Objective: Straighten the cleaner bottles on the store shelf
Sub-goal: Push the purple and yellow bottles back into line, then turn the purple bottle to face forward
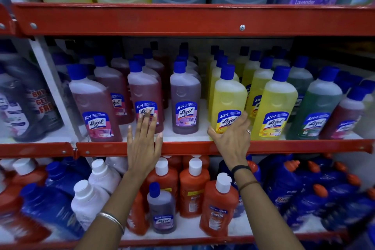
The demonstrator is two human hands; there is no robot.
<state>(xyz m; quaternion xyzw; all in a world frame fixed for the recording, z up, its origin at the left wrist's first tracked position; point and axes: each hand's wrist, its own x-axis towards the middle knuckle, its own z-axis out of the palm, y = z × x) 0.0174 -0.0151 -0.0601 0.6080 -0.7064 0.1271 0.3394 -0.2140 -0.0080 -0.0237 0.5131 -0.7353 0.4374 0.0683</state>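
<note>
Rows of blue-capped Lizol cleaner bottles stand on the white middle shelf [182, 136]. My left hand [144, 144] is spread flat, its fingertips touching the label of a pink bottle [145, 97]. To the left, another pink bottle [93, 105] leans over. A purple bottle [185, 97] stands upright between my hands. My right hand [233, 136] cups the lower front of a yellow bottle [228, 95], thumb on its left side, fingers across the label. A second yellow bottle [274, 103] stands to the right.
Red shelf rails [182, 19] run above and below the middle row. Green and dark pink bottles [316, 105] fill the right end. Large jugs stand on the top shelf. Orange Bactin bottles [220, 205], blue bottles and one purple Lizol bottle [161, 209] crowd the lower shelf.
</note>
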